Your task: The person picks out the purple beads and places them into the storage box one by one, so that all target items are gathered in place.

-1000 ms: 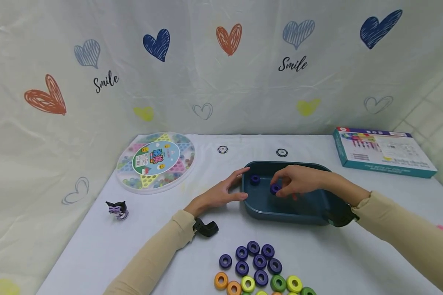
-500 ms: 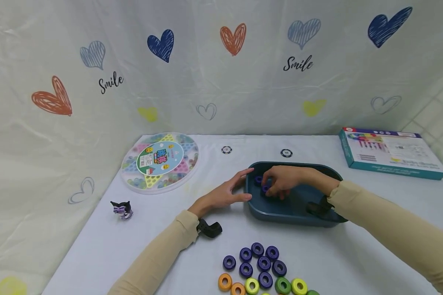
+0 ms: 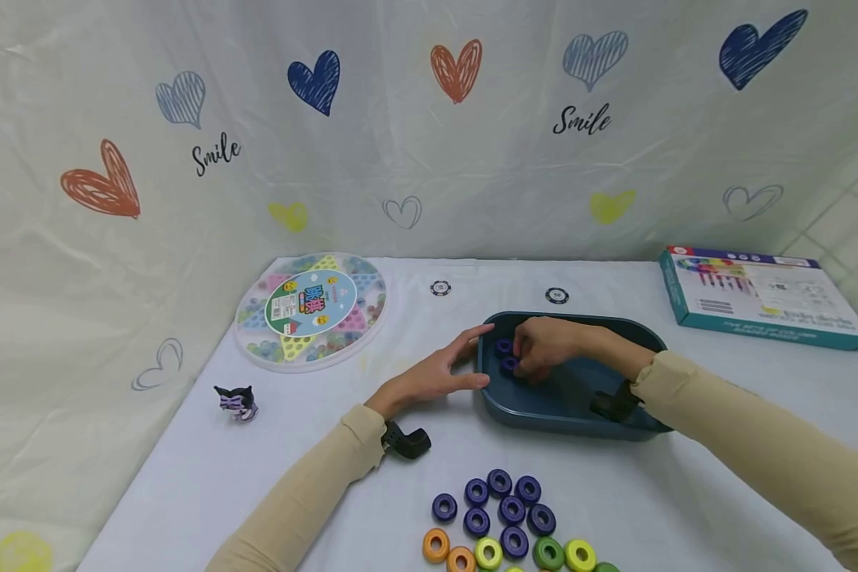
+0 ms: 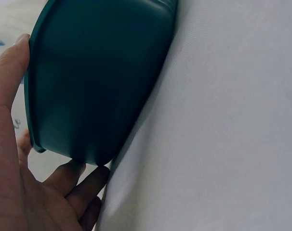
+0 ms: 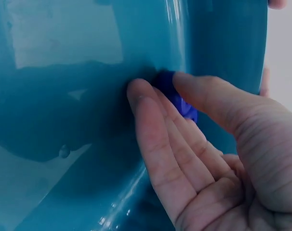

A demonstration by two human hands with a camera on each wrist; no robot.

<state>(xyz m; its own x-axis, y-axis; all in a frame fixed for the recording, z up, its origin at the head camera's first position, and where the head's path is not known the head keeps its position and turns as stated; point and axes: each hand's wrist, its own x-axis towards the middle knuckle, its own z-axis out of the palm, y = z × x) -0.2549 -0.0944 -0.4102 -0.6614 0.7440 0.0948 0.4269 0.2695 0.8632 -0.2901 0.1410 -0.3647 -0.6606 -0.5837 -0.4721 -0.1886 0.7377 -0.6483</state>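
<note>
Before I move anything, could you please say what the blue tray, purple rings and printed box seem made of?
The blue tray looks like glossy moulded plastic: bright highlights, rounded corners. The purple rings could be painted wood or plastic; their even, slightly shiny colour leaves it open. The printed box is probably smooth cardboard, given its straight edges and graphics.

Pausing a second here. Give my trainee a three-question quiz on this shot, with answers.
1. True or false: the left hand rests on the box at the far right.
2. The right hand touches a ring inside the tray. Its colour? a) orange b) purple c) green
3. How many purple rings lie outside the tray in the head view?

Key: 1. False; it touches the tray. 2. b. 3. Eight.
</note>
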